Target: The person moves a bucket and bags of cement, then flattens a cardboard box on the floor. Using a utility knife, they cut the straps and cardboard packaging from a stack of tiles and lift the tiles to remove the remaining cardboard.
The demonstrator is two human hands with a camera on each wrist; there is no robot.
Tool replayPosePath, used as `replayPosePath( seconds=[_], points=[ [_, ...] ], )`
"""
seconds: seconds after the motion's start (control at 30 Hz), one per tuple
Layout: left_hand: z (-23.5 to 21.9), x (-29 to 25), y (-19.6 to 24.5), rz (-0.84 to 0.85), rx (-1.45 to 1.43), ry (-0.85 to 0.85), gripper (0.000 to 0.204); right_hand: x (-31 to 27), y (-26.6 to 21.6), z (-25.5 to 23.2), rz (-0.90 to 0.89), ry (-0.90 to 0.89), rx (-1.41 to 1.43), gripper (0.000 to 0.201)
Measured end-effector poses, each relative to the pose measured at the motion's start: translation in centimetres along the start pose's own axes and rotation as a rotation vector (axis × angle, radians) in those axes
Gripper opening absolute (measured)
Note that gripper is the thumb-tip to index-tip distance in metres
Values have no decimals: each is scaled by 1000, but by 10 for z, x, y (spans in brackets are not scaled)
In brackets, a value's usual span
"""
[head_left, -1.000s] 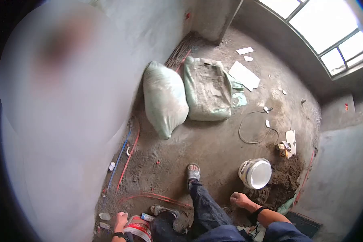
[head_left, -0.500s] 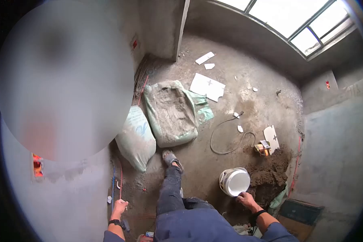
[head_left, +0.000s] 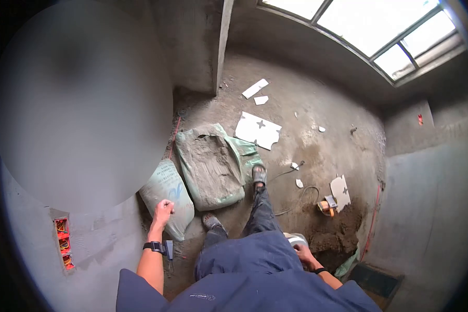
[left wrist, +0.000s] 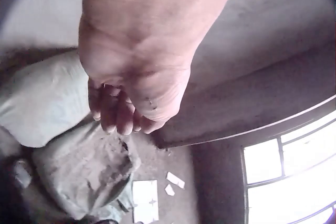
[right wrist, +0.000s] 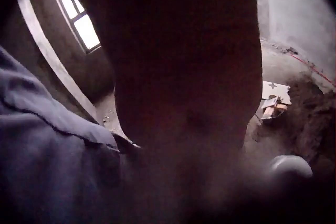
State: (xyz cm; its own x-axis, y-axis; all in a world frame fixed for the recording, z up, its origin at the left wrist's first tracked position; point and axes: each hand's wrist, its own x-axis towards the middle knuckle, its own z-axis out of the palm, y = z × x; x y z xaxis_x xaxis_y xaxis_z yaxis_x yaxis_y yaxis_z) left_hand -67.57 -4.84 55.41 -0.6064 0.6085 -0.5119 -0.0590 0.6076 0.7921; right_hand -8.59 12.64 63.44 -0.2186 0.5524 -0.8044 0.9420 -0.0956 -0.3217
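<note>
My left hand (head_left: 164, 212) hangs with loosely curled fingers and holds nothing; in the head view it overlaps the full woven sack (head_left: 180, 216). The left wrist view shows the same hand (left wrist: 134, 95) from the wrist side, its fingers (left wrist: 125, 119) bent down. My right hand (head_left: 303, 255) hangs low beside my blue shirt, overlapping a white bucket (head_left: 298, 239) that my body partly hides. In the right wrist view the hand is dark and blurred, with the bucket (right wrist: 292, 165) off to its right.
An opened sack of grey powder (head_left: 210, 166) lies beside the full one. White board pieces (head_left: 258, 130) and a cable (head_left: 311, 190) lie on the floor. At the right are a yellow tool (head_left: 327, 206) and a dark soil heap (head_left: 338, 229). A wall holds wired socket boxes (head_left: 63, 243).
I have stepped forward, so the sacks sit nearer my feet. My left hand has risen in view in front of the full sack. The bucket has slipped partly behind my body.
</note>
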Motion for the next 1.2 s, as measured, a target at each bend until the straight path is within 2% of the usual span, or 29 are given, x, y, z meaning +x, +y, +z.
replayPosePath(
  seconds=[0.03,0.07,0.13,0.2,0.27,0.33,0.4,0.47,0.5,0.53,0.6,0.67,0.7,0.73,0.77,0.8,0.87,0.93,1.0,1.07,1.1,1.17,1.2],
  points=[
    [11,7,1,-14,-5,15,18,23,2,-13,-40,-90,77,43],
    [25,16,-4,-35,-73,24,17,45,-6,-33,-87,-96,-51,45],
    [51,23,-13,-70,-154,64,16,98,-25,-79,-167,-127,-57,46],
    [81,6,-28,-196,-187,154,15,172,-43,-135,-207,-160,-246,47],
    [110,-24,-64,-470,-188,279,14,265,-38,-201,-314,-167,-499,43],
    [139,-69,-34,-720,-343,306,13,284,-110,-290,-127,-131,-204,32],
    [165,-100,-10,-746,-431,324,13,330,-125,-359,-250,-19,-90,31],
    [184,-120,3,-758,-498,333,12,354,-155,-410,-271,30,-253,29],
    [193,-126,5,-674,-549,409,12,360,-166,-423,-277,45,-263,27],
    [204,-129,13,-586,-602,484,11,365,-175,-434,-285,64,-276,26],
    [226,-128,19,-544,-682,545,11,379,-192,-439,-313,42,-314,26],
    [242,-131,14,-509,-752,589,10,382,-201,-426,-418,-33,-426,24],
    [257,-131,9,-456,-743,599,11,381,-201,-417,-434,-182,-116,22],
    [275,-128,8,-400,-742,615,11,393,-197,-407,-430,-114,-356,20],
    [290,-132,16,-433,-788,642,9,398,-193,-400,-508,-223,-409,23],
    [312,-142,11,-444,-812,656,9,340,-234,-387,-503,-255,-499,26],
    [351,-158,-21,-448,-858,619,9,310,-253,-372,-584,-331,-625,29],
    [399,-186,-46,-439,-878,682,12,302,-250,-372,-573,-310,-660,29],
    [439,-205,-64,-664,-939,616,13,307,-243,-385,-553,-304,-623,30],
    [513,-209,-151,-696,-1019,596,13,302,-237,-402,-516,-277,-675,30],
    [537,-211,-175,-713,-1059,587,13,297,-234,-410,-520,-276,-696,30],
    [529,-219,-163,-564,-247,434,13,285,-235,-426,-487,-183,-823,30],
    [527,-218,-152,-359,564,242,14,282,-237,-432,-496,-179,-849,30]
  ],
)
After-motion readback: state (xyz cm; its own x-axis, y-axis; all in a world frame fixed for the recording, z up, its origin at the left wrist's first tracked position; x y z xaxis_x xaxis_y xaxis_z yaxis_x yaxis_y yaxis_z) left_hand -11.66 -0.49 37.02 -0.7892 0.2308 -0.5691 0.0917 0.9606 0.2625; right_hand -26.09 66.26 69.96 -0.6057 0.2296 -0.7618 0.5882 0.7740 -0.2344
